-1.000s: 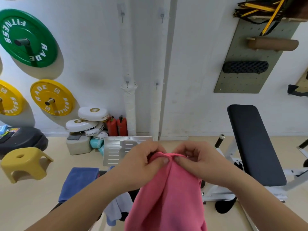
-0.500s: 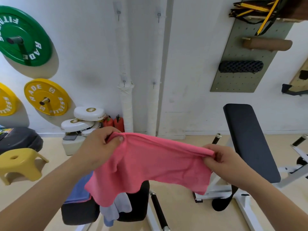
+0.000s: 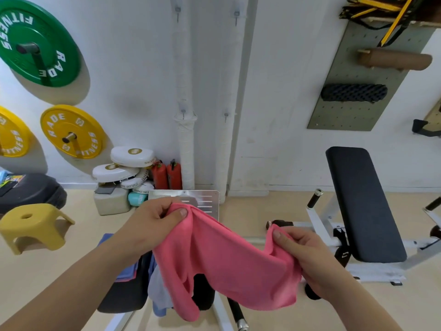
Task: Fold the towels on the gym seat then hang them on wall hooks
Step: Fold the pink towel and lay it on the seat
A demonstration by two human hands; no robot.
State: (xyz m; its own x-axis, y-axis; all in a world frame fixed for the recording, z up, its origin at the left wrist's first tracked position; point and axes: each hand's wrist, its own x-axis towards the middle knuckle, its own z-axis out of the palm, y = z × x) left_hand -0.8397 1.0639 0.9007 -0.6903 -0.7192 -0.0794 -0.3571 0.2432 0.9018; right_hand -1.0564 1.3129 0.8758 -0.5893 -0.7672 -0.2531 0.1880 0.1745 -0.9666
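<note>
A pink towel [image 3: 224, 266] hangs slack in the air between my hands. My left hand [image 3: 152, 223] pinches its upper left corner and my right hand [image 3: 307, 256] grips its right end. Below it stands the black gym seat [image 3: 124, 295], with a blue towel [image 3: 126, 271] and a pale grey-blue towel [image 3: 160, 295] draped over it, both partly hidden by my left arm and the pink towel. Small metal wall hooks are fixed on the white wall ahead: two high up [image 3: 177, 11] [image 3: 236, 16] and two lower [image 3: 183, 113] [image 3: 226, 116].
A black padded weight bench [image 3: 360, 201] on a white frame stands at the right. A yellow stool [image 3: 33, 225] is at the left. Boxing pads [image 3: 128, 166], red extinguishers [image 3: 167, 174] and a metal plate [image 3: 205, 199] lie by the wall. Weight plates [image 3: 35, 41] and a pegboard [image 3: 358, 91] hang on it.
My hands first pulled apart and stretched the pink towel wide. Since then they have come somewhat closer and lower, so the towel sags between them.
</note>
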